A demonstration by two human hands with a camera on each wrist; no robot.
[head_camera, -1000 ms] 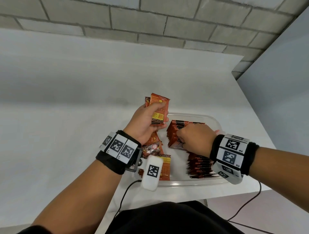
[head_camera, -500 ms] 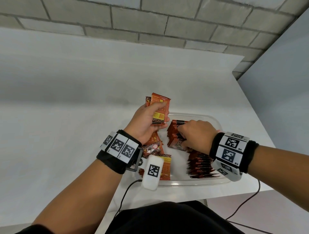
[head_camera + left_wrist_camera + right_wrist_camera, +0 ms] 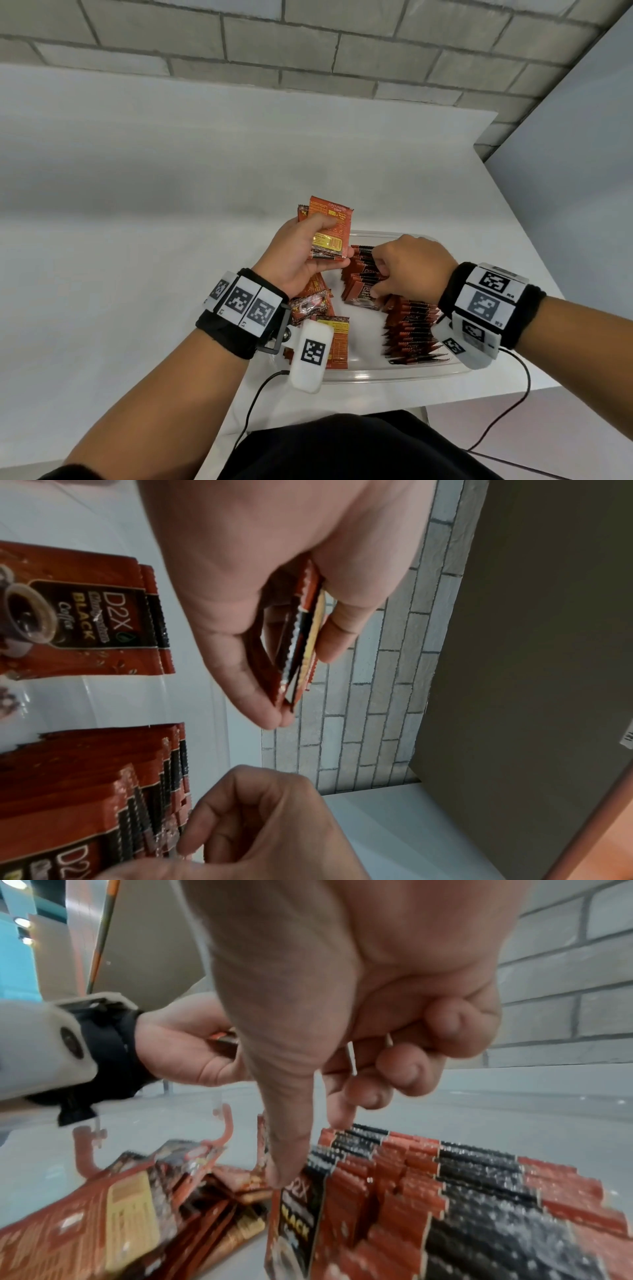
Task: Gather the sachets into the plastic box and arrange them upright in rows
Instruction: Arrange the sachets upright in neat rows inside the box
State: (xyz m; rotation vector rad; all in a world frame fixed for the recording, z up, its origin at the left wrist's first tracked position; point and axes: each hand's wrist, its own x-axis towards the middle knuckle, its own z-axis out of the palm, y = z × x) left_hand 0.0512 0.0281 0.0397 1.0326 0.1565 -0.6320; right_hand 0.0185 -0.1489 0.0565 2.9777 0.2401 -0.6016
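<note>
- Since a second ago, the right hand [image 3: 416,270] has shifted slightly toward the upper part of the frame along the upright row of red-brown coffee sachets [image 3: 364,277] inside the clear plastic box [image 3: 394,375]; the left hand [image 3: 301,255] has barely moved.
- Right thumb and forefinger are bent down onto the sachet tops at frame centre, the other fingers [image 3: 404,1069] curled; whether they pinch one cannot be told.
- Left hand's curled fingers and thumb grip a small stack of flat orange-red sachets [image 3: 330,228], raised above the box's far-left corner.
- Loose sachets [image 3: 334,337] lie flat in the box's left half.
- Box sits on the white table [image 3: 137,240], lower centre.
</note>
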